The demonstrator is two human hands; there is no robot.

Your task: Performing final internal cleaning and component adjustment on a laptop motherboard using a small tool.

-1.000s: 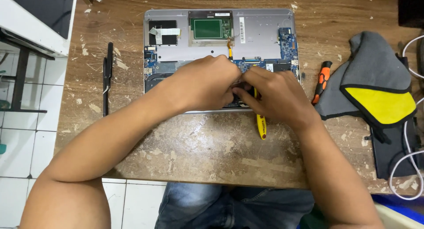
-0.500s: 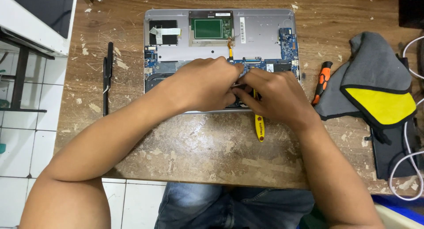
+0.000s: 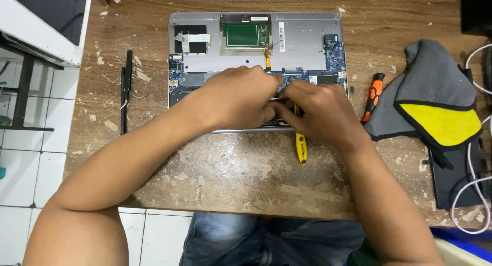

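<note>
An opened laptop chassis (image 3: pixel 302 45) is shown on a worn wooden table (image 3: pixel 225 168), with both hands brought together over its lower half. The left hand (image 3: pixel 233 99) is curled, fingers bent down onto the internal parts; the right hand (image 3: pixel 320 112) meets it fingertip to fingertip, and a thin metal piece (image 3: pixel 275 98) is seen between the two, though which fingers pinch it cannot be told. A yellow-handled tool (image 3: pixel 301 149) is seen projecting below the right hand towards the table edge; whether it is gripped cannot be told. Above the hands, a green rectangular board (image 3: pixel 245 35) in a metal frame is set in the chassis, with a narrow white label strip (image 3: pixel 281 36) beside it and a blue circuit board (image 3: pixel 333 48) beyond the right hand. To the right of the right hand lie an orange-and-black screwdriver (image 3: pixel 373 95) and a grey pouch with a yellow panel (image 3: pixel 435 107). To the left of the left hand lies a slim black strip (image 3: pixel 125 89).
</note>
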